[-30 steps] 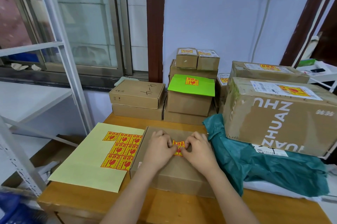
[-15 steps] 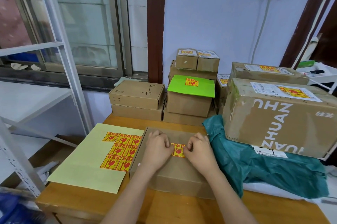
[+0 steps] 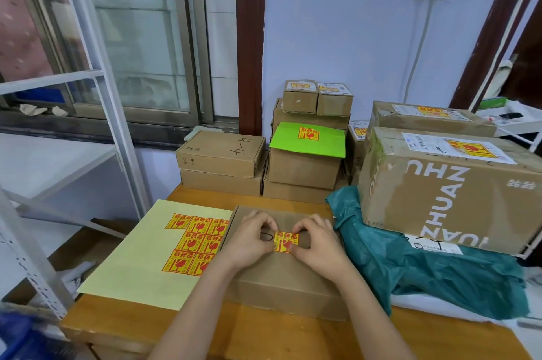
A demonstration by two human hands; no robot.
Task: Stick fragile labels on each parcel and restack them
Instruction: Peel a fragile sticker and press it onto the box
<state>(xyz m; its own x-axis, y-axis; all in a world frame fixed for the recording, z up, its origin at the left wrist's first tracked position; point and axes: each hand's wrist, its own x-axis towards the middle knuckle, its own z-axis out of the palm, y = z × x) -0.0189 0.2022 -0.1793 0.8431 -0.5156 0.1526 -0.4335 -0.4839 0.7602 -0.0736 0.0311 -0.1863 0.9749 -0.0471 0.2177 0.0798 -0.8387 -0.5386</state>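
Since the frames just before, both hands have drawn a little apart along the fragile label [image 3: 286,241], so more of its red-and-yellow face shows between them, and it now lies flat on the lid.

At far left a yellow backing sheet [image 3: 140,257] rests on the wooden table [image 3: 264,339], with eight unused fragile stickers [image 3: 195,244] grouped at its right edge, which touches the flat brown parcel [image 3: 290,286] being labelled. On that parcel the left hand [image 3: 249,239] has its fingers curled, the thumb tip pressing the label's left edge; it grasps nothing. The right hand [image 3: 318,245] mirrors it, fingers bent and the thumb tip bearing on the label's right edge. A pen-drawn oval sits just left of the label, partly under the left fingers.

The step in hand looks like smoothing the label down. Done well, the thumbs should sweep from the centre outward to each edge, then run along the corners, so no bubble or lifted corner remains; cardboard is slightly rough, so firm pressure helps.

Further right lies a teal plastic mailer [image 3: 425,271], with a large carton printed ZHUAN [image 3: 448,192] on top of it, already labelled. Behind, two stacked plain boxes [image 3: 220,164] show no label yet, so several parcels likely remain.
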